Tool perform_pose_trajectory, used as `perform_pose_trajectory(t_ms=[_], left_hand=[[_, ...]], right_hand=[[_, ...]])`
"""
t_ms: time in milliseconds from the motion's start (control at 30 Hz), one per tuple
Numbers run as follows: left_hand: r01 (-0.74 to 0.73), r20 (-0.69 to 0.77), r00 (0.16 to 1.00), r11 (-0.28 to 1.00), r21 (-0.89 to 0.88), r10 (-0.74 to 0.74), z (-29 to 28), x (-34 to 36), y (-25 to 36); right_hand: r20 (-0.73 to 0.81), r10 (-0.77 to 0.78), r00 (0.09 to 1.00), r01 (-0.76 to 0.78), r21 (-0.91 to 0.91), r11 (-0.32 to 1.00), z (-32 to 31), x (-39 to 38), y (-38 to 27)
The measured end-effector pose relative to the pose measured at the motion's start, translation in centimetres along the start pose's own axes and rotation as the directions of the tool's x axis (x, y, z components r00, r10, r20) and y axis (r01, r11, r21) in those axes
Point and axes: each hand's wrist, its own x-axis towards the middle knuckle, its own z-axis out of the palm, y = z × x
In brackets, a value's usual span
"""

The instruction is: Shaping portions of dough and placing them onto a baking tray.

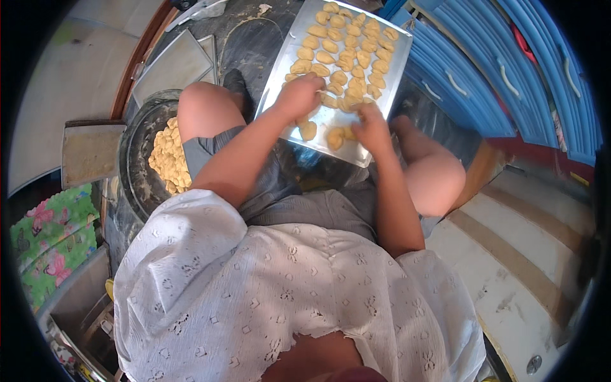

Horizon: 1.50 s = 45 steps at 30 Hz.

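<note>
A silver metal tray (328, 121) lies between my legs, tilted in the view. Rows of small tan, twisted lumps that look like dough (352, 58) cover its far part. My left hand (300, 95) is over the tray's left side, fingers curled down among the lumps; whatever is under the fingertips is hidden. At the near right side, my right hand (372, 130) has its thumb and fingers apart, beside a few loose pieces (335, 137). Another single lump (307, 131) rests near the left edge, below my left hand.
To my left, a wide dark basin (135, 149) holds a heap of similar tan lumps (168, 156). Flat square panels (170, 69) lie beyond it. Blue cabinet doors (474, 70) with white handles stand at the right. Green butterfly cloth (54, 235) hangs at the far left.
</note>
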Motion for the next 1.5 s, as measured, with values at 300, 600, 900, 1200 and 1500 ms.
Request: perform_pose_trajectory(t_ms=[300,600,900,1200,1500], left_hand=[[0.08,0.3,0.949,0.995,0.057,-0.094,-0.6,-3.8,-3.4],[0.578,0.267,0.812,0.658,-0.482,-0.519,-1.4,-3.2,-5.7],[0.18,-0.019,0.984,0.982,0.062,-0.18,-0.1,-4.3,-6.9],[0.285,0.143,0.944,0.954,0.097,-0.297,-1.9,-4.8,-4.3],[0.026,0.102,0.993,0.966,0.257,-0.054,-2.2,-4.7,-1.6]], right_hand=[[0.334,-0.156,0.93,0.203,-0.112,0.973,3.9,-0.4,-2.0],[-0.03,-0.265,0.964,0.266,0.138,0.954,6.3,1.7,-3.2],[0.128,-0.271,0.954,0.281,-0.075,0.957,8.1,1.0,-4.8],[-0.037,-0.347,0.937,0.346,-0.011,0.938,8.4,1.0,-4.3],[0.034,-0.181,0.983,0.172,0.195,0.966,6.8,1.2,-2.9]])
